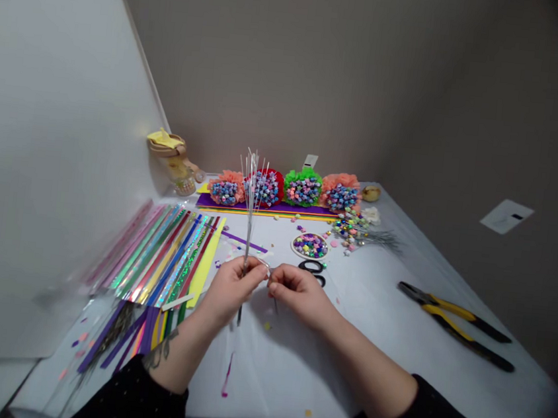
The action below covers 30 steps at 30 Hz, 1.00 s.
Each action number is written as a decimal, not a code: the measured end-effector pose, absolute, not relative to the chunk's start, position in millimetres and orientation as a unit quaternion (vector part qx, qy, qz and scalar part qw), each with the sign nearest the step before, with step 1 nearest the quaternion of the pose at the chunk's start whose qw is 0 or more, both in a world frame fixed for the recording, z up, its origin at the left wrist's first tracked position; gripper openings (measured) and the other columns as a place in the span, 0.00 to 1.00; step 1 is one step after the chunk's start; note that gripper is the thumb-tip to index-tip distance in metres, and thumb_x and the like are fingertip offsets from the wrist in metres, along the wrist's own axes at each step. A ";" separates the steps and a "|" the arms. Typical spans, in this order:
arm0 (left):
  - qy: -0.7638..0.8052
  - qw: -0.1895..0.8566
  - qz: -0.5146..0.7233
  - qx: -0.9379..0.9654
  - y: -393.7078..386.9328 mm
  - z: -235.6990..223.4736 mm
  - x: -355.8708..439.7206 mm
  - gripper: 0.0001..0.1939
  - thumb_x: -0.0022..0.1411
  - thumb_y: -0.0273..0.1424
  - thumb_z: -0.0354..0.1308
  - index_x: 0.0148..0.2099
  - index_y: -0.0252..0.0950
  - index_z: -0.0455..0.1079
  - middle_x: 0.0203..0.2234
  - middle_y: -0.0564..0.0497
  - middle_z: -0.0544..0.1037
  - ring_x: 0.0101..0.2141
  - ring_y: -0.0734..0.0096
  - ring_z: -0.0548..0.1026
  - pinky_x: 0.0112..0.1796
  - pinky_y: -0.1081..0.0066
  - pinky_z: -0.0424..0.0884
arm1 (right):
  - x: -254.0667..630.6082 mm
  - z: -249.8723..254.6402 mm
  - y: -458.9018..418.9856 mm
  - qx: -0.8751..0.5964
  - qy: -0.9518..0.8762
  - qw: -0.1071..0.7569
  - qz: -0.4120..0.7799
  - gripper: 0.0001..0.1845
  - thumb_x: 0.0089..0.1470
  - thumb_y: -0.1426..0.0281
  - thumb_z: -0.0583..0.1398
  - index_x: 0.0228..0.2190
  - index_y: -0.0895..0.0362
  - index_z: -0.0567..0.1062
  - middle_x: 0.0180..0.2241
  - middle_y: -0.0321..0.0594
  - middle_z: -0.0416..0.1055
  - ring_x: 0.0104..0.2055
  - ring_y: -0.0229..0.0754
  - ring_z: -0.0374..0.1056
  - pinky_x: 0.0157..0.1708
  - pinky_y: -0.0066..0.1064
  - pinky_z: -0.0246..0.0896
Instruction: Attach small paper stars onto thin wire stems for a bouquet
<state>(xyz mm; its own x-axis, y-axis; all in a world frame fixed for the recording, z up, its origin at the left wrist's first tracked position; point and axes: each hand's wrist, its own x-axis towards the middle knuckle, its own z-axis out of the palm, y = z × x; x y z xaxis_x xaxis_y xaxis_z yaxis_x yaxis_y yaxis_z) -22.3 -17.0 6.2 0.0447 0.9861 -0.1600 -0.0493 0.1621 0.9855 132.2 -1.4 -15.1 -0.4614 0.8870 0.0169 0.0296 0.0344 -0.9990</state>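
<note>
Forearms [369, 370], bare below dark sleeves [142, 397], converging at centre: left hand [232, 285] curled in a grip, thumb against index finger; right hand [300, 294] facing it in a pinch, fingers bent; whether their fingertips touch is hard to tell

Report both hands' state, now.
Left hand: closed, holding an upright bundle of thin wires.
Right hand: closed in a pinch beside the left; what it grips is too small to tell.

My left hand [231, 285] holds silver wires [248, 226] upright; my right hand [297, 292] pinches a thin strand [275, 306], combination pliers [454, 329] at its three o'clock.
</note>
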 end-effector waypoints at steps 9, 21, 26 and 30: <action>0.554 0.495 0.431 0.512 -17.5 11.5 -22.8 0.07 0.50 0.33 0.59 0.26 0.34 0.68 0.15 0.58 0.65 0.17 0.79 0.59 0.22 0.76 0.56 | 131.8 -13.4 -3.1 -0.381 -0.640 0.360 0.563 0.05 0.45 0.69 0.57 0.22 0.57 0.67 0.20 0.32 0.63 0.23 0.34 0.56 0.25 0.26 0.50; 0.565 0.420 0.426 0.568 -17.3 14.0 -22.8 0.05 0.51 0.30 0.56 0.27 0.34 0.69 0.21 0.53 0.73 0.26 0.70 0.70 0.31 0.72 0.66 | 128.1 -7.2 -7.2 -0.334 -0.527 0.337 0.706 0.13 0.41 0.64 0.63 0.20 0.57 0.65 0.18 0.33 0.66 0.21 0.33 0.58 0.25 0.26 0.52; 0.578 0.374 0.417 0.594 -16.5 11.8 -23.8 0.04 0.51 0.28 0.55 0.28 0.35 0.70 0.24 0.52 0.76 0.29 0.68 0.72 0.34 0.71 0.66 | 128.2 -7.3 -7.1 -0.349 -0.520 0.328 0.708 0.11 0.41 0.65 0.62 0.20 0.57 0.65 0.17 0.32 0.66 0.20 0.32 0.57 0.23 0.25 0.51; 0.597 0.322 0.387 0.624 -16.0 8.9 -25.1 0.05 0.52 0.26 0.53 0.27 0.35 0.70 0.25 0.51 0.76 0.29 0.67 0.73 0.33 0.71 0.65 | 127.7 -9.9 -6.3 -0.368 -0.515 0.319 0.706 0.09 0.40 0.67 0.61 0.21 0.57 0.66 0.17 0.32 0.67 0.18 0.31 0.56 0.22 0.25 0.50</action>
<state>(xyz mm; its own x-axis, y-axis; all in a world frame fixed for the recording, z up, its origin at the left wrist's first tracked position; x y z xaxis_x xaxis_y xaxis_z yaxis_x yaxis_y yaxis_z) -25.1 -16.0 8.9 -0.0135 0.9950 0.0991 0.4960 -0.0794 0.8647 127.7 -6.3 -9.9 -0.5267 0.8284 -0.1906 -0.0706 -0.2661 -0.9613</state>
